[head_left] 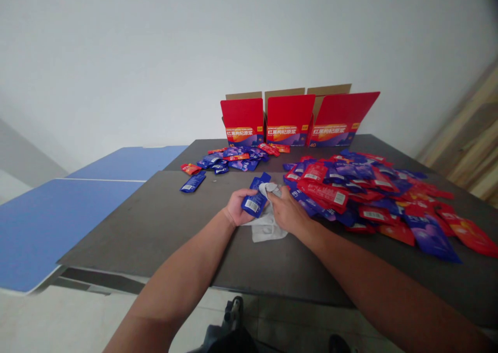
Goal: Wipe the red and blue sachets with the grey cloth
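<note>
Blue sachet (253, 203) sits gripped in my left hand (240, 207). My right hand (288, 212) pinches a white cloth (267, 227) against it, beside heaped sachets (342, 193).

Camera worn on head, looks forward and down across dark table (155, 228), close above it. Left hand (243, 207) and right hand (288, 213) near frame middle, arms entering from 6 o'clock; red cartons (288, 119) farther, at 12 o'clock.

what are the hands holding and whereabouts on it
The left hand grips a blue sachet by its lower half, near the barcode. The right hand holds a white cloth bunched against the sachet's upper part.
</note>
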A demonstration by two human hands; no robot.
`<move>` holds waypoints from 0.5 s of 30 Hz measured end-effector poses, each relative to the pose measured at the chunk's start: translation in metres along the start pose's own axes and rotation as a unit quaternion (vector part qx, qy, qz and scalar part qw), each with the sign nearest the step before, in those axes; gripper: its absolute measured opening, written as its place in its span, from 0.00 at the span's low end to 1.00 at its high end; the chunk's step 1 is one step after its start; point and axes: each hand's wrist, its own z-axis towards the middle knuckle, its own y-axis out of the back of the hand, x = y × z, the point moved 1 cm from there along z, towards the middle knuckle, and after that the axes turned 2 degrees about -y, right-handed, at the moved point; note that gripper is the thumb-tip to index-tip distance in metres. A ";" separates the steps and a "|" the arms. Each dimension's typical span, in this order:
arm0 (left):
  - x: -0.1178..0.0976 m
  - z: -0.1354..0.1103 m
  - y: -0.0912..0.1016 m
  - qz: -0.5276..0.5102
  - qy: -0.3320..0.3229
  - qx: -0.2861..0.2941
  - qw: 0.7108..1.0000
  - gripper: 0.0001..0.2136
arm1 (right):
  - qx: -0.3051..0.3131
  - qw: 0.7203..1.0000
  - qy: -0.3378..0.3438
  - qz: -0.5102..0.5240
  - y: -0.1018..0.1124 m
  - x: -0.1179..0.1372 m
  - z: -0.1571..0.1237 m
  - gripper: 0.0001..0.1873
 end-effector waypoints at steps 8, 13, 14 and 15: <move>0.001 -0.002 0.003 0.034 0.009 0.045 0.998 0.30 | -0.044 0.996 -0.063 0.055 -0.007 -0.014 0.005 0.27; -0.003 -0.002 0.001 0.028 -0.015 0.069 0.997 0.30 | -0.097 0.986 -0.095 0.096 -0.015 -0.022 0.008 0.28; -0.005 -0.001 0.001 0.030 -0.032 0.061 0.997 0.29 | -0.110 0.985 -0.091 0.101 -0.015 -0.022 0.008 0.28; -0.006 0.001 0.002 0.033 -0.051 0.045 0.997 0.27 | -0.121 0.984 -0.078 0.107 -0.015 -0.022 0.008 0.28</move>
